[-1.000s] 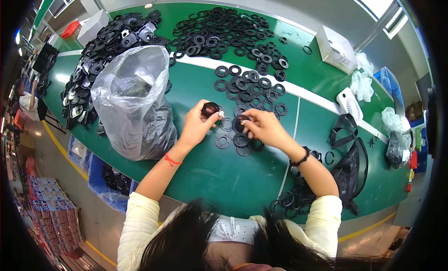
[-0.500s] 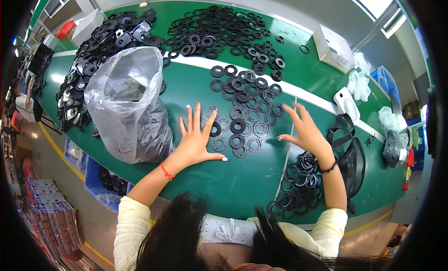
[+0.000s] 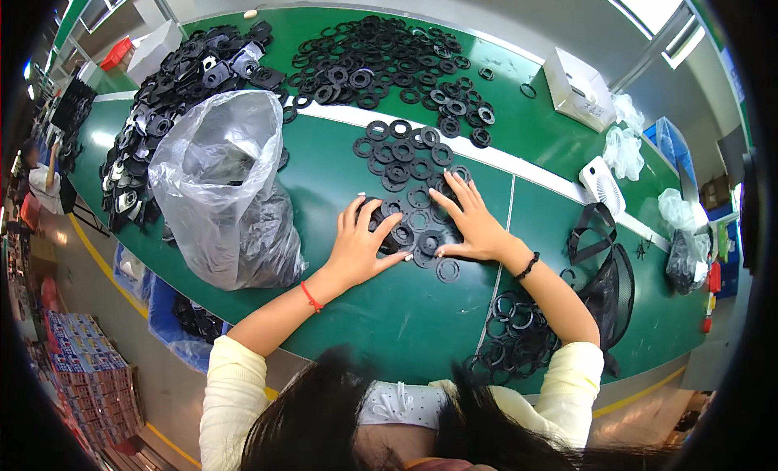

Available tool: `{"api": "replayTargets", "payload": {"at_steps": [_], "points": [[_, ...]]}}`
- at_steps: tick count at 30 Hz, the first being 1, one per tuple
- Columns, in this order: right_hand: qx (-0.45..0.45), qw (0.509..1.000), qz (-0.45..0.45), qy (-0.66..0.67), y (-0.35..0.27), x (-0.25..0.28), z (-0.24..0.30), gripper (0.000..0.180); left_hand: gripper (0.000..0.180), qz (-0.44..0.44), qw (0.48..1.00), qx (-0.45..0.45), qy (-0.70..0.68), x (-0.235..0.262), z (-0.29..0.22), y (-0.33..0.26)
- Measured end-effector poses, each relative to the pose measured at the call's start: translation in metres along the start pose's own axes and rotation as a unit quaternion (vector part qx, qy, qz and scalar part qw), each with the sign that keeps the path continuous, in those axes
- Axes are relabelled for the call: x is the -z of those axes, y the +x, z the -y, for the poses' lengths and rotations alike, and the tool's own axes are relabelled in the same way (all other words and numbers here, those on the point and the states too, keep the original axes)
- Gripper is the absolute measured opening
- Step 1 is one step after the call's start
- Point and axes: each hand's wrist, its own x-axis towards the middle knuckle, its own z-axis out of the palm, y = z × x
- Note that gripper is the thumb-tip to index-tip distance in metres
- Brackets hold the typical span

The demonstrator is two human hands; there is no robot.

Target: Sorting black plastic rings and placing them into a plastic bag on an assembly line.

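Note:
A cluster of flat black rings lies on the green table between my two hands. My left hand rests at the cluster's near left side, its fingers bent and apart, fingertips against the rings. Across from it, my right hand has its fingers spread along the right side, touching the outer rings. Neither hand is closed around a ring. One thin ring lies just below my right thumb. Some rings are partly hidden under my fingers.
A clear plastic bag of dark parts stands left, beside a heap of black parts. More rings are piled at the back. Glossy black rings lie near my right forearm, next to a black mesh bag. A white fan lies farther right.
Both hands have moved inward toward each other, the right one farther to the left. The rings between them are pushed into a narrower cluster.

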Motion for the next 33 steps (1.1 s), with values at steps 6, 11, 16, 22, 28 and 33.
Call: {"api": "replayTargets", "payload": {"at_steps": [6, 11, 16, 22, 28, 33], "points": [[0.039, 0.999, -0.003, -0.033, -0.013, 0.0, 0.024, 0.114, 0.047, -0.041, 0.998, -0.013, -0.049, 0.003, 0.0, 0.004], [0.07, 0.995, -0.043, -0.054, -0.014, -0.019, 0.035, 0.077, 0.031, -0.083, 0.994, -0.047, -0.054, 0.003, 0.0, 0.005], [0.058, 0.989, -0.109, -0.083, -0.006, -0.032, 0.04, 0.053, 0.024, -0.115, 0.989, -0.025, -0.091, 0.003, -0.003, 0.007], [0.083, 0.994, -0.04, -0.054, -0.001, -0.025, 0.058, 0.098, 0.024, -0.142, 0.979, 0.011, -0.143, 0.011, 0.001, 0.003], [0.113, 0.989, -0.063, -0.07, 0.001, -0.028, 0.054, 0.073, 0.025, -0.181, 0.951, 0.023, -0.25, 0.066, -0.029, 0.009], [0.129, 0.985, -0.1, -0.054, 0.013, -0.026, 0.057, 0.053, 0.026, -0.346, 0.927, -0.066, -0.128, 0.169, -0.036, 0.023]]}}
